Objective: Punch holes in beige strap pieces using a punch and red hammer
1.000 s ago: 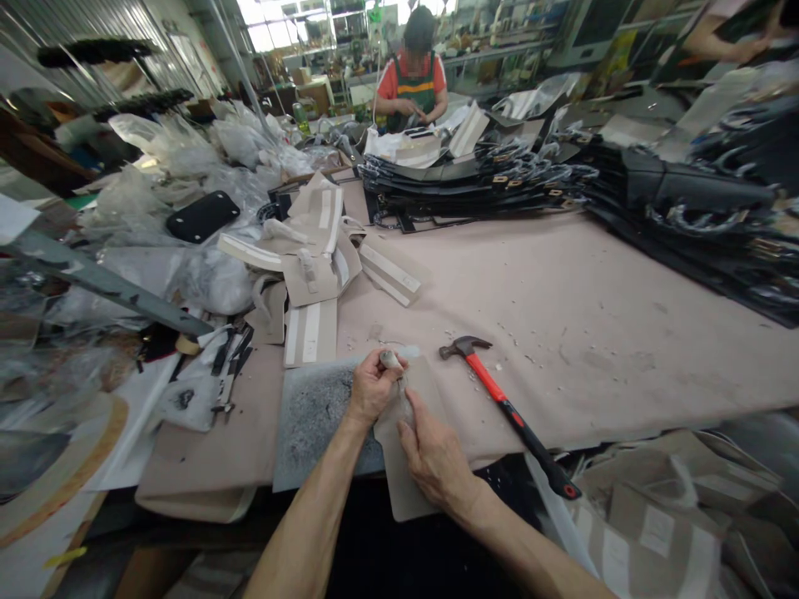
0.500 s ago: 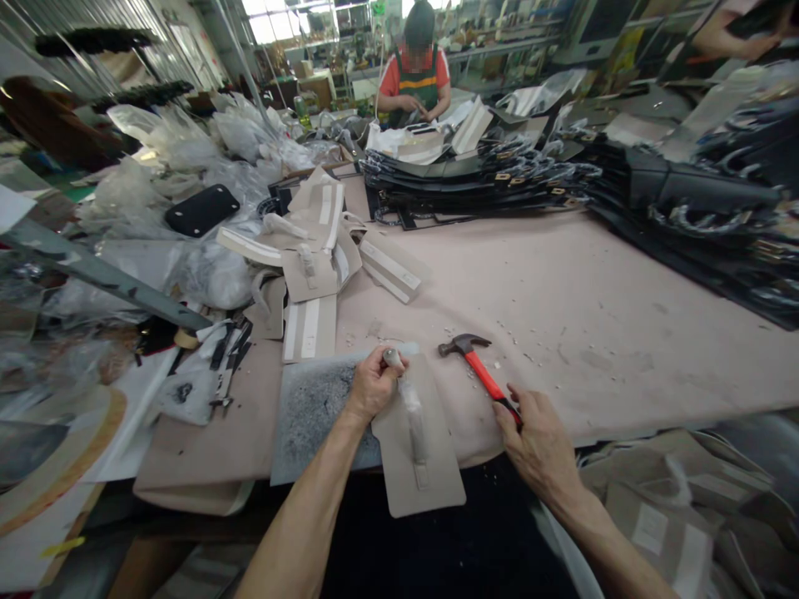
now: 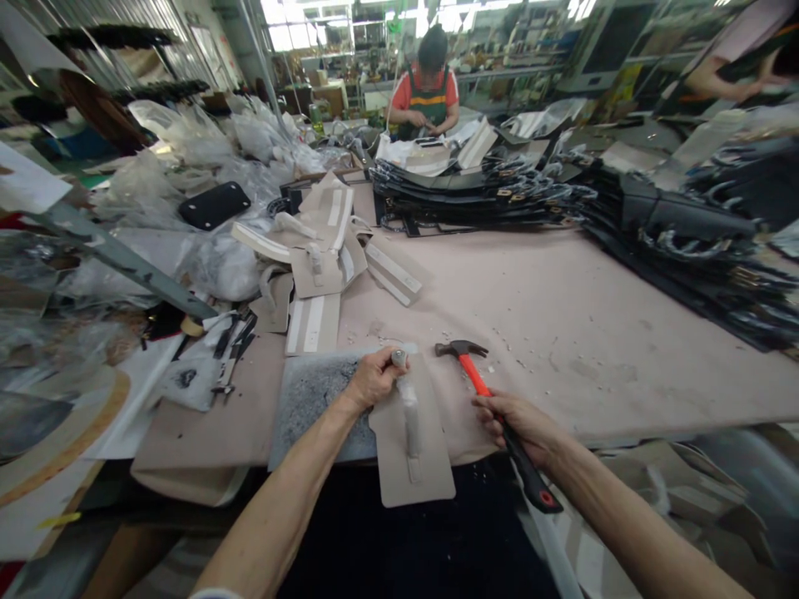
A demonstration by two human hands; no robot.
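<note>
My left hand (image 3: 376,376) grips a short metal rod (image 3: 399,357), its round end up, at the far end of a plastic-wrapped strap (image 3: 410,416). What lies under the rod is hidden. The strap runs along a beige flat panel (image 3: 430,474), which overhangs the table's near edge. Below the hand and panel is a grey slab (image 3: 312,408) with a dark, pitted surface. Right of the panel, my right hand (image 3: 518,420) is closed around the handle of a red and black claw hammer (image 3: 474,376), whose head points away from me.
More beige panels (image 3: 315,324) are heaped beyond the slab. Stacked black bag pieces (image 3: 449,200) line the table's far side. Plastic bags (image 3: 230,266) and a metal post (image 3: 125,258) stand left. Another person (image 3: 430,91) works across the table. Small bits litter the tabletop (image 3: 512,308).
My right hand has shifted from the hammer's handle near its middle to a fuller grip around it, and the handle's end now shows behind the hand. My left hand keeps hold of the rod.
</note>
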